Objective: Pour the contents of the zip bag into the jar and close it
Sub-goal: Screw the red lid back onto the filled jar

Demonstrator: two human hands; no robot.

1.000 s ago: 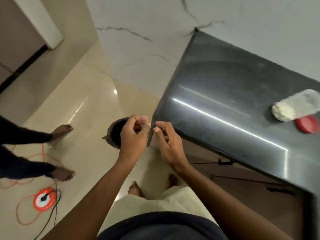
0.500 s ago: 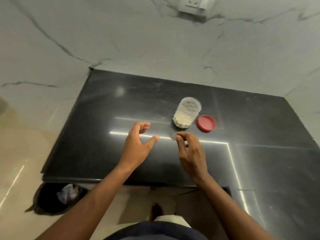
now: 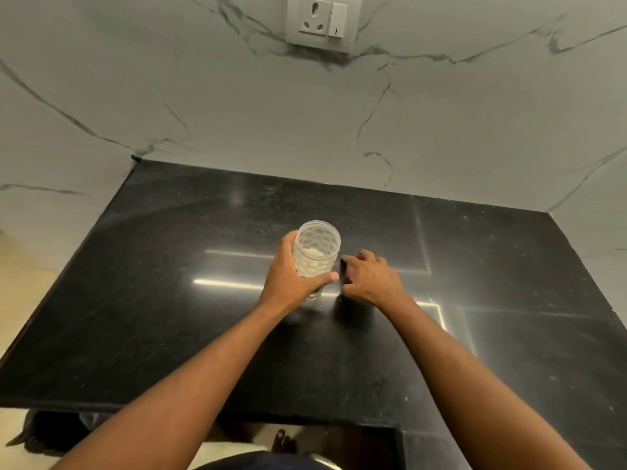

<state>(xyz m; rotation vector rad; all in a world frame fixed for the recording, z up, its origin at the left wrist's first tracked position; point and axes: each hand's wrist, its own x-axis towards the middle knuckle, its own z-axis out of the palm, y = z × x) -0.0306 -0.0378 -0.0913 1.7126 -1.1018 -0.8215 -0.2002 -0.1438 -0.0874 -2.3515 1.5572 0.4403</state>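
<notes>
Holding one jar (image 3: 317, 252): left hand (image 3: 288, 276); right hand (image 3: 371, 281) over one lid (image 3: 359, 256)

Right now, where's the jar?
Head view: the jar is near the centre of the black counter, gripped by the left hand, with the right hand just to its right.

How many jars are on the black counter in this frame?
1. The clear jar stands uncapped near the middle of the counter, gripped by the left hand. The right hand lies just right of it and hides a patch of counter; no other jar shows.
</notes>
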